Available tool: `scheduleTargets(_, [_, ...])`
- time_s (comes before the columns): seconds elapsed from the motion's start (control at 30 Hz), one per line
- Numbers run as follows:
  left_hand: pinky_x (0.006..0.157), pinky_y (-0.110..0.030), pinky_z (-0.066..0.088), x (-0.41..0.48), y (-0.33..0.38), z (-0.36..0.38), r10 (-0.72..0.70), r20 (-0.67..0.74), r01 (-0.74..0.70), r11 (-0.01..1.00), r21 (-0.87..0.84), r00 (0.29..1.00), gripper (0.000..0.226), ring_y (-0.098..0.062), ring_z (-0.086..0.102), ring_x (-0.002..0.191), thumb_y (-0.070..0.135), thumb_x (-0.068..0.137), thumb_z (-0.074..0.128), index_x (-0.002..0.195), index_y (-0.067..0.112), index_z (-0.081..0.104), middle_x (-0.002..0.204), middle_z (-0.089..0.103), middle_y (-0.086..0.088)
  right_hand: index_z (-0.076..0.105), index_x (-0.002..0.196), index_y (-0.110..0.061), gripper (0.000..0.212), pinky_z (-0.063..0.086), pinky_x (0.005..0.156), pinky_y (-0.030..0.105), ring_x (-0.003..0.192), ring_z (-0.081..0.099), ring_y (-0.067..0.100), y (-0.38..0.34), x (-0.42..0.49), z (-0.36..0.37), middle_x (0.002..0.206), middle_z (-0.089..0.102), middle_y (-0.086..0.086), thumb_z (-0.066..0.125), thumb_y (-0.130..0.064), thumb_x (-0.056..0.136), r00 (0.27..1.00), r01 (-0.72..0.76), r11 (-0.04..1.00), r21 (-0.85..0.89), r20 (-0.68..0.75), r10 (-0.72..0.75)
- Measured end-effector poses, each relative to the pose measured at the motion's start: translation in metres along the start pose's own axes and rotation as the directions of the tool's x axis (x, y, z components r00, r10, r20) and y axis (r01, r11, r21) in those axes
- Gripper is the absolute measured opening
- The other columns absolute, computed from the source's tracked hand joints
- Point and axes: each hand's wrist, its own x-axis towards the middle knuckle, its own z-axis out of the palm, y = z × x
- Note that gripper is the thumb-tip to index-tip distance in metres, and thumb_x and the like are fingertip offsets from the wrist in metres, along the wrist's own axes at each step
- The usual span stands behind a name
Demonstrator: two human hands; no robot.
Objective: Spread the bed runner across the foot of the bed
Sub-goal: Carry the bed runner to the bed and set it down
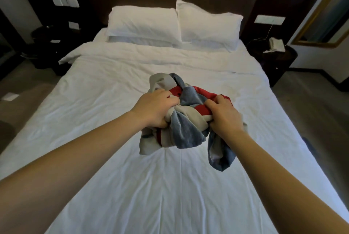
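The bed runner (186, 129) is a crumpled bundle of grey, blue and red cloth, held in the air over the middle of the white bed (170, 186). My left hand (156, 108) grips its left side with closed fingers. My right hand (223, 115) grips its right side, and a loose blue end hangs down below that wrist. Both arms reach forward from the foot of the bed.
Two white pillows (143, 22) lie against the dark headboard. A nightstand with a white telephone (276, 44) stands at the right, a dark nightstand (47, 48) at the left. Floor runs along both sides, with a white paper (10, 96) at the left.
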Motion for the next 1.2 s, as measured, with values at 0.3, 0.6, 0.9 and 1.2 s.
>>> scheduleTargets(0.3, [0.058,-0.032,0.048,-0.02,0.0,0.082,-0.029,0.119,0.037,0.997,-0.07,0.992,0.048,-0.019,0.05,0.106,0.043,0.064,0.069,0.106,0.031,0.05,0.112,0.055,0.007,0.052,0.118,-0.022,0.046,0.035,0.063,0.031,0.102,0.048,0.028,-0.002,-0.015,0.077,0.112,0.048,0.007,0.067,-0.018,0.075,0.99,0.035,0.998,0.053,0.133,-0.042])
scheduleTargets(0.6, [0.056,-0.029,0.042,-0.025,-0.001,0.152,0.004,0.185,0.011,0.997,-0.08,0.983,0.045,-0.019,0.05,0.104,0.043,0.065,0.07,0.103,0.031,0.05,0.109,0.055,0.005,0.051,0.12,-0.021,0.046,0.046,0.069,0.036,0.105,0.047,0.029,-0.004,-0.022,0.14,0.114,0.047,0.009,0.067,-0.018,0.078,0.967,0.013,0.998,0.06,0.253,-0.027])
scheduleTargets(0.9, [0.054,-0.028,0.036,-0.033,-0.005,0.227,0.022,0.226,0.004,0.994,-0.111,0.974,0.045,-0.023,0.053,0.102,0.038,0.065,0.069,0.106,0.026,0.054,0.107,0.058,0.001,0.048,0.123,-0.023,0.049,0.051,0.072,0.041,0.108,0.047,0.03,-0.006,-0.025,0.212,0.119,0.047,0.009,0.068,-0.019,0.079,0.932,-0.006,0.998,0.055,0.361,-0.014])
scheduleTargets(1.2, [0.052,-0.026,0.028,-0.05,0.001,0.292,0.032,0.314,0.012,0.991,-0.135,0.949,0.045,-0.023,0.053,0.103,0.032,0.065,0.069,0.106,0.022,0.058,0.106,0.058,0.0,0.046,0.125,-0.025,0.05,0.052,0.077,0.043,0.109,0.045,0.029,-0.011,-0.046,0.278,0.121,0.045,0.009,0.067,-0.022,0.08,0.887,-0.046,0.996,0.077,0.462,0.006])
